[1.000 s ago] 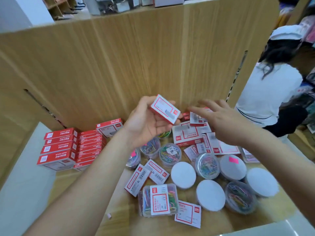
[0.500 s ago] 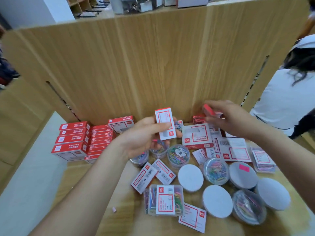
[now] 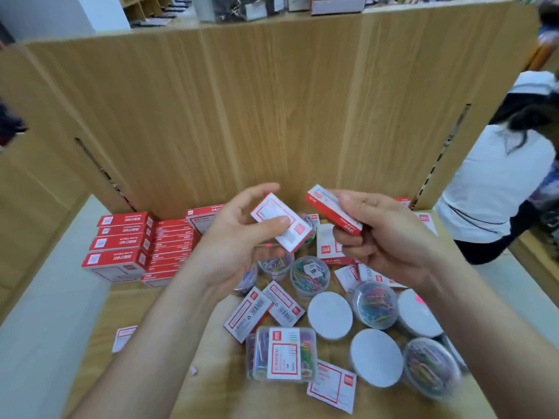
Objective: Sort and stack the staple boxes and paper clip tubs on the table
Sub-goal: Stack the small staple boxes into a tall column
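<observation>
Staple boxes, one pinched in left hand [image 3: 233,237], another gripped in right hand [image 3: 390,237]: gathering step; next, pairing them squarely.

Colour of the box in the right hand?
Staple box is red and white; head view.

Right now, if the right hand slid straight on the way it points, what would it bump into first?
Probably the white-faced staple box in the left hand: the right hand, holding a red-sided staple box, points left toward it. Depth is unclear.
</observation>
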